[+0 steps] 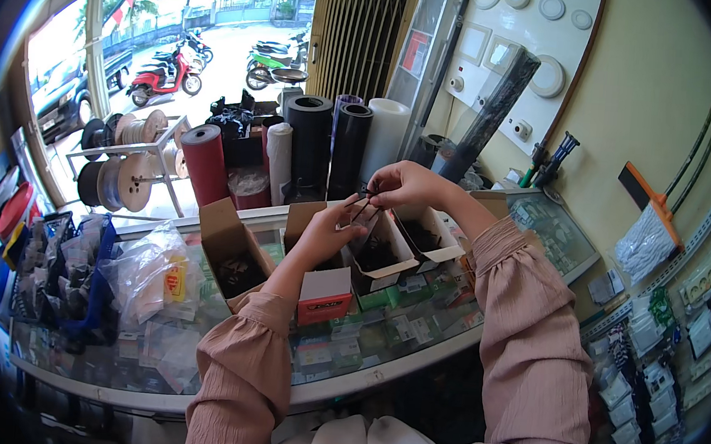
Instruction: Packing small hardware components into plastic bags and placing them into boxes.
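My left hand (328,232) holds a small transparent plastic bag (361,234) above the open boxes. Pinched in my right hand (405,185), close to the bag's mouth, are thin dark pieces (370,193), possibly screws. Below the hands stands an open cardboard box (405,241) with small dark pieces inside. Another open box (453,250) with dark contents is to its right. At the left, an open box (214,226) holds similar pieces. A further box (305,218) is partly hidden by my left hand. A red and white carton (324,298) sits in front.
The boxes stand on a glass display counter (343,377) with packaged goods under the glass. Left are a blue basket (105,265) of small packets and a transparent plastic bag (154,272). Sheet rolls (308,146) rise behind, and a dark wrapped roll (496,108) leans at the right.
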`<state>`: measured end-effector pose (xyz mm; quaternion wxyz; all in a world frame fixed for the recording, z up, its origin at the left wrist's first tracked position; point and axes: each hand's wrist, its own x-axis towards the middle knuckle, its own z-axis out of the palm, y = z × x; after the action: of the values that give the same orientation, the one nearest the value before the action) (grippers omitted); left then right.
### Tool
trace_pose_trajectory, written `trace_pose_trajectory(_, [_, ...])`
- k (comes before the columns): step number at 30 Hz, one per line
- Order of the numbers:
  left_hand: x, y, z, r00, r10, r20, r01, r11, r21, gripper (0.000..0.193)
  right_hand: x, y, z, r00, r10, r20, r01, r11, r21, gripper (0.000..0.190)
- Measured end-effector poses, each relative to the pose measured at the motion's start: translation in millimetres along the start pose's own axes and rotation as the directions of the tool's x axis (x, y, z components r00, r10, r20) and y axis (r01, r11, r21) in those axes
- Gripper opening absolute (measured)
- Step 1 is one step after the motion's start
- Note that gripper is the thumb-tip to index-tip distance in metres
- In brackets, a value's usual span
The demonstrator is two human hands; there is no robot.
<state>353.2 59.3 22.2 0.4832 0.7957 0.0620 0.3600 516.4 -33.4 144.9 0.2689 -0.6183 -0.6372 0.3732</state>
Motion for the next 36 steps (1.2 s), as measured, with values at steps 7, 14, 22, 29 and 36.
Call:
trace_pose_trajectory(7, [0, 4, -3, 0.997, -0.062, 0.034, 0.059, 0.994, 0.091, 0.067, -3, -4, 1, 0.997, -0.066, -0.032, 0.058, 0.972, -0.227, 0.018])
trace_pose_trajectory(14, [-1, 5, 0, 1.0, 0.021, 0.014, -0.021, 1.0, -0.001, 0.066, -6, -10, -9, 0.998, -0.044, -0.045, 0.031, 0.968, -0.248, 0.017])
trace_pose_trajectory(22, [-1, 7, -3, 0.992, -0.104, 0.068, 0.102, 0.994, 0.036, 0.068, -7, -14, -11, 1.0, -0.005, -0.008, 0.002, 0.942, -0.337, 0.015])
trace_pose_trajectory(29, [-2, 9, -3, 0.992, -0.097, 0.082, 0.097, 0.995, 0.008, 0.066, 2, -26, -8, 0.999, -0.052, -0.002, 0.042, 0.823, -0.566, 0.02])
trace_pose_trajectory(36, [-3, 17, -1, 1.0, 0.0, 0.004, 0.0, 0.998, 0.066, 0.065, 4, -38, -10, 1.0, 0.01, 0.028, 0.01, 0.782, -0.624, 0.02])
